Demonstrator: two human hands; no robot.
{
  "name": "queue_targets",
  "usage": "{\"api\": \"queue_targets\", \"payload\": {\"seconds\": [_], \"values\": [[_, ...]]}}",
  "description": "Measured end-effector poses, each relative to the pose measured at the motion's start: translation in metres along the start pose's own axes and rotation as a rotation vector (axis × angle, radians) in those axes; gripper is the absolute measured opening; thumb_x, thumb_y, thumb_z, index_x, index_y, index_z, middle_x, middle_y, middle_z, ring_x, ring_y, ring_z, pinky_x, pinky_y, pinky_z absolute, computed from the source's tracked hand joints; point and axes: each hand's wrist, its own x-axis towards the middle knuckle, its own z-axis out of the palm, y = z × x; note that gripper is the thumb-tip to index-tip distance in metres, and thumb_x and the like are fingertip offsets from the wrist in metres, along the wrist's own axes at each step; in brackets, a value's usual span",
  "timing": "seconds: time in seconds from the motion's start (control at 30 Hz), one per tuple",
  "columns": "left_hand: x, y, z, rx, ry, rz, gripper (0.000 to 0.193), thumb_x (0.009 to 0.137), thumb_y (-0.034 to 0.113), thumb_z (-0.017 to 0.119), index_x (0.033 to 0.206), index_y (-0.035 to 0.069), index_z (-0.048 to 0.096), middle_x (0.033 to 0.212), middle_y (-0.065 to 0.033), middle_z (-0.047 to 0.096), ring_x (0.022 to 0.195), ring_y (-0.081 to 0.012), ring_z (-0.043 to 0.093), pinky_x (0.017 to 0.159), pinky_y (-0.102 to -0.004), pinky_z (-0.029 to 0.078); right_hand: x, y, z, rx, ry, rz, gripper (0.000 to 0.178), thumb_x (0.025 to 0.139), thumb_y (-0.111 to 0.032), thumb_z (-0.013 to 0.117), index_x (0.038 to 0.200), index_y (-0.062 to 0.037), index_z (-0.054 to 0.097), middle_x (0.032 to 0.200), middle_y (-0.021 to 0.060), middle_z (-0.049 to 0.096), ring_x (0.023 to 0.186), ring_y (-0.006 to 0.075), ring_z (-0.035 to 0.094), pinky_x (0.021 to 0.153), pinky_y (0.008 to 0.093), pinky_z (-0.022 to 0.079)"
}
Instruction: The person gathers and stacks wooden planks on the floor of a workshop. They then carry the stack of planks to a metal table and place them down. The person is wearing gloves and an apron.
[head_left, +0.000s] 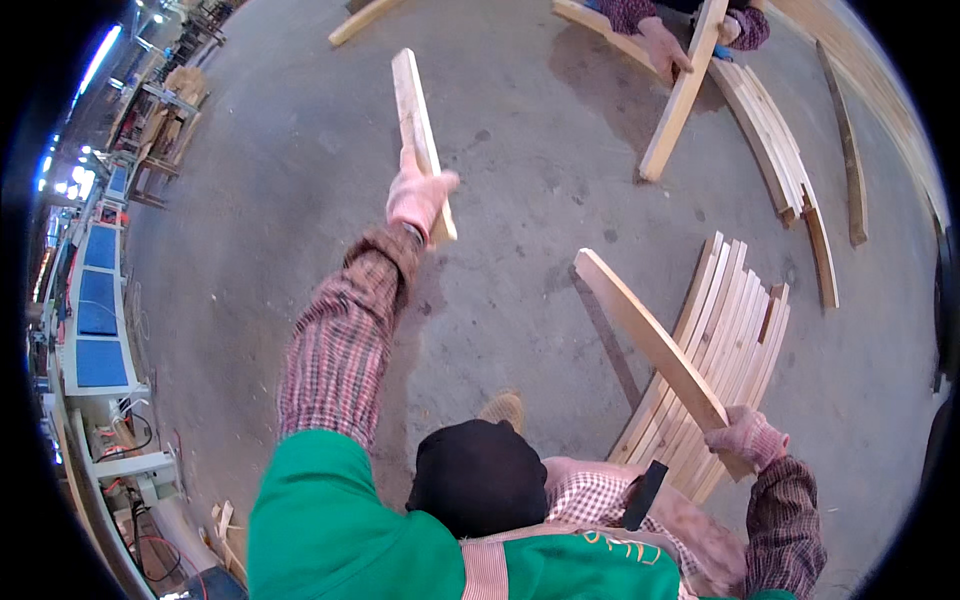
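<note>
My left hand, in a pink glove, is closed round the lower part of a short wooden board, held up and out ahead of me. At the lower right, my gloved right hand grips the near end of another wooden board, which slants up toward the left. Under and beside that second board lies a row of long wooden boards, side by side on the floor. The boards hide parts of both hands' fingers.
At the top right, a co-worker's hand holds a wooden board. Curved boards and a single darker board lie on the right. A long machine with blue panels runs along the left. The concrete floor lies between.
</note>
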Motion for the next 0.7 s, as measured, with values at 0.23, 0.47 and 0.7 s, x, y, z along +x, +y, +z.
{"api": "queue_targets", "payload": {"seconds": [0.23,0.47,0.7], "values": [[-0.066,-0.071,0.023,0.419,0.012,0.243,0.097,0.084,0.03,0.073,0.163,0.024,0.017,0.135,-0.0231,0.052,0.115,-0.0451,0.062,0.098,-0.0519,0.053,-0.009,-0.031,-0.005,0.373,0.089,-0.113,0.04,0.075,-0.027,0.078,0.1,0.0031,0.071,0.08,0.0084,0.072,0.072,0.0171,0.07,0.066,0.0321,0.057],[-0.122,-0.168,0.054,0.472,-0.02,0.621,0.107,0.081,0.027,0.078,0.164,0.028,0.01,0.133,-0.0209,0.054,0.1,-0.0435,0.068,0.083,-0.053,0.057,0.008,-0.04,0.0,0.599,0.133,-0.209,0.037,0.078,-0.027,0.077,0.099,0.0026,0.07,0.081,0.0078,0.072,0.073,0.0164,0.069,0.068,0.0319,0.057],[-0.134,-0.195,0.037,0.555,-0.165,0.807,0.104,0.078,0.027,0.081,0.162,0.026,0.019,0.128,-0.0197,0.057,0.094,-0.0426,0.068,0.075,-0.0535,0.058,0.002,-0.038,0.002,0.701,0.128,-0.216,0.04,0.08,-0.026,0.077,0.105,0.0038,0.068,0.084,0.0092,0.073,0.074,0.017,0.07,0.069,0.0319,0.058]]}}
